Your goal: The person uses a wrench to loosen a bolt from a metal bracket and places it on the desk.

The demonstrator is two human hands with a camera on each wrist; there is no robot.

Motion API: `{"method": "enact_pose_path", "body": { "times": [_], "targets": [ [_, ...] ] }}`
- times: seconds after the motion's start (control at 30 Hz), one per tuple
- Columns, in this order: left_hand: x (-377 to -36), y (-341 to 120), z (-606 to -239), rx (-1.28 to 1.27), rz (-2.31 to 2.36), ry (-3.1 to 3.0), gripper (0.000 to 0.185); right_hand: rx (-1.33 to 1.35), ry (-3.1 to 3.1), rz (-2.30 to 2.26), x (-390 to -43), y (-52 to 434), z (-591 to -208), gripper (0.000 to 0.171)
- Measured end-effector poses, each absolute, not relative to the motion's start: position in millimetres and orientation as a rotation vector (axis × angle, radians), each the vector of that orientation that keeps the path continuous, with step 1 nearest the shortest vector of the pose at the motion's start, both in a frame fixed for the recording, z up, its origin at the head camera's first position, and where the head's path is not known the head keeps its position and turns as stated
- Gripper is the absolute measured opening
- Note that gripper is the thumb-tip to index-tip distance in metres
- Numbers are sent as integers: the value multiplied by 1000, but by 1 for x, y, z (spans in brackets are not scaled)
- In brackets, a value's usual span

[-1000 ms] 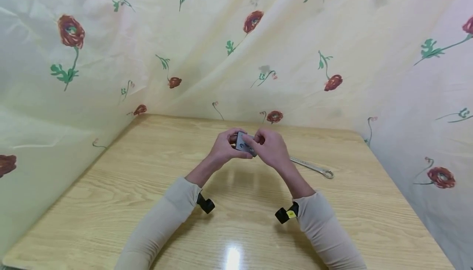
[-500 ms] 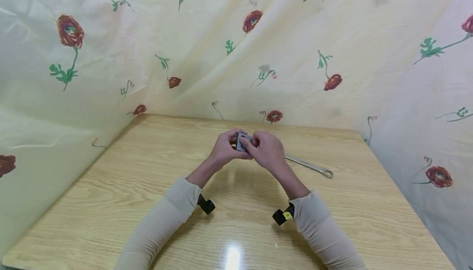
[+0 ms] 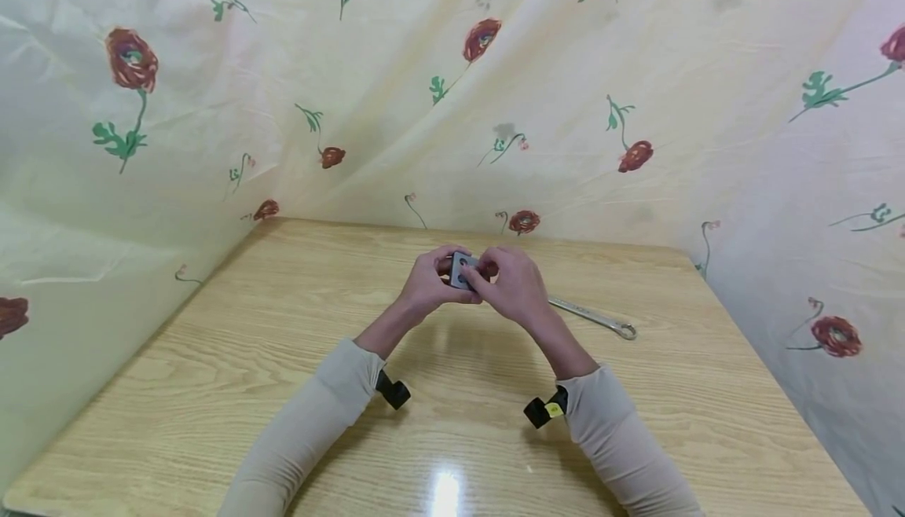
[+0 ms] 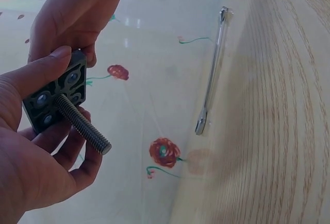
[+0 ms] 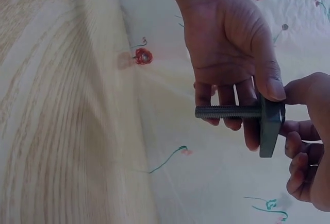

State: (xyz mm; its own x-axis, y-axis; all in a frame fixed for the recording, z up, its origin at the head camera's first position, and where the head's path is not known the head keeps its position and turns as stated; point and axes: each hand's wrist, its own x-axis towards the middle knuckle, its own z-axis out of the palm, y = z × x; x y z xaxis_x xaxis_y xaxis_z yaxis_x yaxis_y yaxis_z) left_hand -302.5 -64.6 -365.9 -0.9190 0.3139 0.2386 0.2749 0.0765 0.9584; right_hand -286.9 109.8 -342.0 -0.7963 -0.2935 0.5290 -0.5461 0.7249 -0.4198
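We see the squarish plate (image 3: pixel 457 273) above the wood-grained table (image 3: pixel 283 328), well between its side edges, clamped in the left hand (image 3: pixel 428 277). The right hand (image 3: pixel 518 285) touches its face; whether those fingers pinch, we cannot tell. Opposite juts a ridged metal rod (image 4: pixel 82 123).

Reads as a screened-off work booth; home, lab or workshop beyond it, can't tell. Cream sheeting printed with red poppies and green stems (image 3: pixel 396 53) hangs at the back and both sides of a pale wood-grain tabletop (image 3: pixel 247 360). Long silver metal wrench (image 3: pixel 594 317) says bench work; black box-shaped wrist cameras (image 3: pixel 399 394) say recording setup.
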Motion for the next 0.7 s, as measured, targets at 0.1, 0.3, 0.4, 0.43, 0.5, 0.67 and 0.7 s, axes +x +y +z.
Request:
{"method": "enact_pose_path", "body": {
  "times": [0.1,0.3,0.4,0.43,0.5,0.67,0.7],
  "targets": [
    [-302,-64,-366,627,2027,2274,67,685,-2504,851,-288,112,-340,23],
    [-301,-64,-365,622,2037,2263,64,845,-2531,954,-293,120,-338,19],
    [-301,-64,-365,619,2028,2257,64,909,-2558,1013,-295,125,-336,19],
    [-301,-64,-365,618,2026,2254,64,926,-2565,1038,-296,126,-336,20],
    [-301,-64,-364,619,2025,2246,64,955,-2576,1086,-296,128,-335,21],
    [-301,-63,-364,628,2026,2241,63,1005,-2587,1186,-297,131,-336,24],
    [-301,-63,-364,632,2023,2242,62,1007,-2589,1202,-297,131,-336,24]
  ]
}}
